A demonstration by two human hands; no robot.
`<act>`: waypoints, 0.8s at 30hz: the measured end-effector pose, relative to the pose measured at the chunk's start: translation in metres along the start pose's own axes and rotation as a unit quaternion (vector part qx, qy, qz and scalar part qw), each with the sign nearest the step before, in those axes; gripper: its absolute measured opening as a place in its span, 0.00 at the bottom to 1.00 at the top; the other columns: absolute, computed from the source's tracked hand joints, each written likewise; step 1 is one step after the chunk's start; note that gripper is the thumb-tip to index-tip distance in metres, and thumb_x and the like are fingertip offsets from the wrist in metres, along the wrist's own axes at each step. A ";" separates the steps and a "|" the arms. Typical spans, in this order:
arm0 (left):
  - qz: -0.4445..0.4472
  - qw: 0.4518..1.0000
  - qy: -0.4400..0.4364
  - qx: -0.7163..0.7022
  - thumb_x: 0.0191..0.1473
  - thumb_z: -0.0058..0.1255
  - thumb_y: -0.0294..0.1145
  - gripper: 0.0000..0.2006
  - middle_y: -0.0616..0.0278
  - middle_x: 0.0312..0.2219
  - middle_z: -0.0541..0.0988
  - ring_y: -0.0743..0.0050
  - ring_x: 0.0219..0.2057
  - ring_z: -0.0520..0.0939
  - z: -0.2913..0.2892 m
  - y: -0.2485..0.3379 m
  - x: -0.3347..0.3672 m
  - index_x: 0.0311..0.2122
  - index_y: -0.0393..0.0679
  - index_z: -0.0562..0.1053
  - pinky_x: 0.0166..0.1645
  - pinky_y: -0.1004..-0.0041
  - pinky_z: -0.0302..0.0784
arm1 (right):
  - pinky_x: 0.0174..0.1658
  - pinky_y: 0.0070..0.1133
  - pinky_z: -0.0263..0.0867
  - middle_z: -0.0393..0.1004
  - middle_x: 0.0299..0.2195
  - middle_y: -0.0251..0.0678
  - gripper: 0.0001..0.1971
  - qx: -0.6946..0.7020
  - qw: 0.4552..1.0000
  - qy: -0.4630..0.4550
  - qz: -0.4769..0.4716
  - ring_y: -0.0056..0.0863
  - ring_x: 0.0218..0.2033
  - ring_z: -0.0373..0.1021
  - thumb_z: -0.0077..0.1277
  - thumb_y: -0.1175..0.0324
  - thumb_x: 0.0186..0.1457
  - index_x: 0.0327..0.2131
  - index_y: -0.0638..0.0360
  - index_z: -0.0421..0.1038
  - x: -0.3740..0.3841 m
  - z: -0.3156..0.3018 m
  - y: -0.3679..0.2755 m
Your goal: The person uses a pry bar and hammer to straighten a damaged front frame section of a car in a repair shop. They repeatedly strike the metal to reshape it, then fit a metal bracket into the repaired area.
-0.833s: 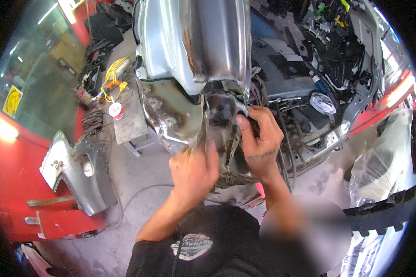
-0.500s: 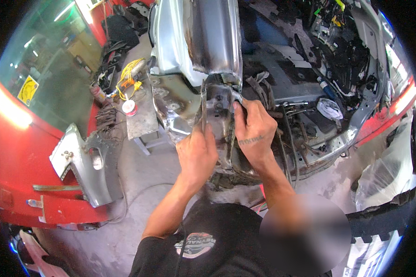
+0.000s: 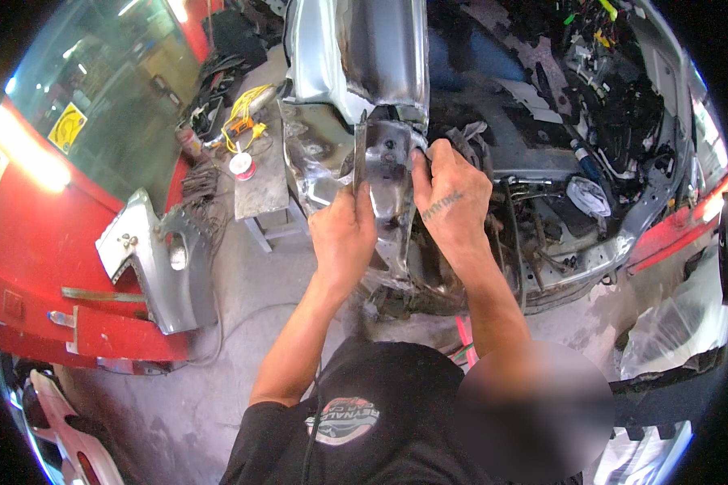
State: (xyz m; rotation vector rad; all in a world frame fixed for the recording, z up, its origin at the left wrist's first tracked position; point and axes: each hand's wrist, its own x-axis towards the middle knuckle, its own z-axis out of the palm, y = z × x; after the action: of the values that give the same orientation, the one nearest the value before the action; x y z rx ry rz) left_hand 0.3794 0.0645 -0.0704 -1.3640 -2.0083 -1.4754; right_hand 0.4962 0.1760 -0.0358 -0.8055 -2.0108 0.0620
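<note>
My left hand [image 3: 342, 234] is closed round the lower end of a narrow, flat metal strip [image 3: 360, 153], which points away from me along the left side of a bare sheet-metal panel [image 3: 390, 166]. Whether the strip is a loose tool or bar, I cannot tell. On the panel's right edge, my right hand [image 3: 455, 198] pinches with its thumb on top and its fingers curled over the side, the fingertips hidden. The panel is scorched and dented, with small holes. It adjoins a long, shiny body section [image 3: 384, 61] of a stripped car.
To the left, a small metal bench [image 3: 260, 198] carries a white-and-red spool [image 3: 241, 166] and a yellow cable [image 3: 249, 113]. A grey fender [image 3: 166, 275] leans against the red wall [image 3: 24, 283]. The car's exposed interior [image 3: 534, 153], with rods and wiring, lies to the right.
The whole view has shifted, so the scene sits higher and slightly right. Both hands keep nearly the same hold on the strip and the panel edge.
</note>
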 end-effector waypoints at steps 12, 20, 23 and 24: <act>-0.014 0.999 -0.022 0.019 0.63 0.55 0.31 0.18 0.43 0.13 0.71 0.38 0.16 0.74 -0.009 0.007 0.005 0.22 0.36 0.68 0.23 0.52 0.66 | 0.26 0.34 0.68 0.76 0.24 0.44 0.10 0.085 0.995 0.055 0.013 0.46 0.24 0.76 0.62 0.68 0.58 0.33 0.59 0.70 -0.011 0.006 0.004; 0.034 0.996 -0.044 0.071 0.66 0.52 0.32 0.19 0.55 0.10 0.70 0.75 0.12 0.72 -0.013 0.016 -0.001 0.22 0.34 0.71 0.21 0.65 0.65 | 0.28 0.37 0.68 0.75 0.23 0.52 0.07 0.182 0.982 0.046 0.012 0.52 0.26 0.76 0.59 0.75 0.55 0.31 0.62 0.69 -0.007 -0.005 0.012; -0.023 0.998 -0.047 0.041 0.66 0.51 0.32 0.19 0.56 0.12 0.75 0.74 0.14 0.75 -0.003 -0.003 -0.047 0.22 0.35 0.72 0.22 0.67 0.68 | 0.27 0.37 0.69 0.75 0.23 0.49 0.08 0.171 0.985 -0.011 0.010 0.52 0.25 0.75 0.59 0.73 0.54 0.31 0.61 0.68 -0.030 0.002 0.015; -0.068 0.995 -0.066 0.031 0.67 0.51 0.32 0.19 0.57 0.13 0.76 0.74 0.14 0.76 -0.004 -0.009 -0.064 0.22 0.35 0.72 0.22 0.68 0.69 | 0.27 0.37 0.69 0.75 0.23 0.49 0.08 0.162 0.986 -0.034 0.010 0.51 0.25 0.75 0.59 0.73 0.54 0.31 0.60 0.68 -0.046 0.011 0.017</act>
State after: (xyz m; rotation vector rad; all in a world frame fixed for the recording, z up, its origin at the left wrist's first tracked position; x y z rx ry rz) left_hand 0.4037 0.0284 -0.1186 -1.3568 -2.2489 -1.3989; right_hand 0.5117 0.1665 -0.0824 -0.6222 -1.9879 0.4221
